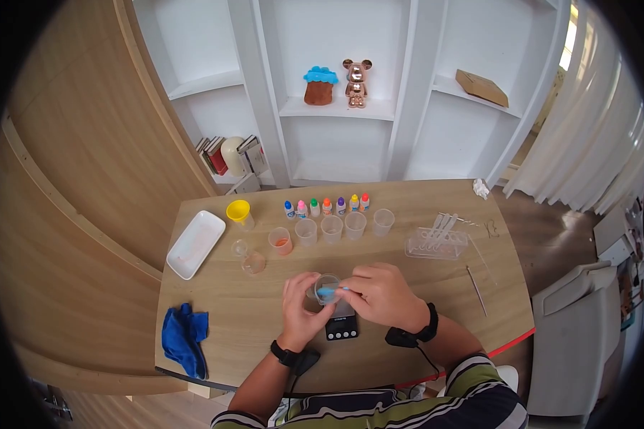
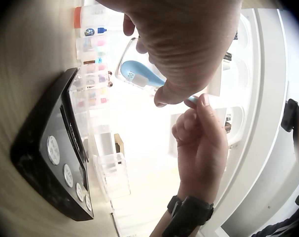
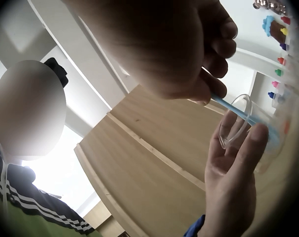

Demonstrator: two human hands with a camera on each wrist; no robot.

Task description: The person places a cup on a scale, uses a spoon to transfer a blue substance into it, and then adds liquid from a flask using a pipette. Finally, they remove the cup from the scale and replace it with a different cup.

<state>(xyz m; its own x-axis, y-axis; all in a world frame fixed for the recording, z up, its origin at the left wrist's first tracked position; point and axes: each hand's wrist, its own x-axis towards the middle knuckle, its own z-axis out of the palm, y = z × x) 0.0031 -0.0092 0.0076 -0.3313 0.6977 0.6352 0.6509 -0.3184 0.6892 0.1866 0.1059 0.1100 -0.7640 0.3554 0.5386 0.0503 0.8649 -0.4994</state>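
Note:
My left hand grips a clear plastic cup, its thumb and fingers around the side. The cup is held above a black digital scale and tilts in the right wrist view. Between thumb and fingers my right hand pinches the thin handle of a light blue spoon. The spoon's bowl is inside the cup, and in the left wrist view the blue spoon shows through the clear wall. My palm hides part of the cup there.
Behind the hands stand several clear cups, one with orange liquid, and a row of small colored bottles. A white tray, yellow funnel and blue cloth lie left. At right are a clear rack and a thin rod.

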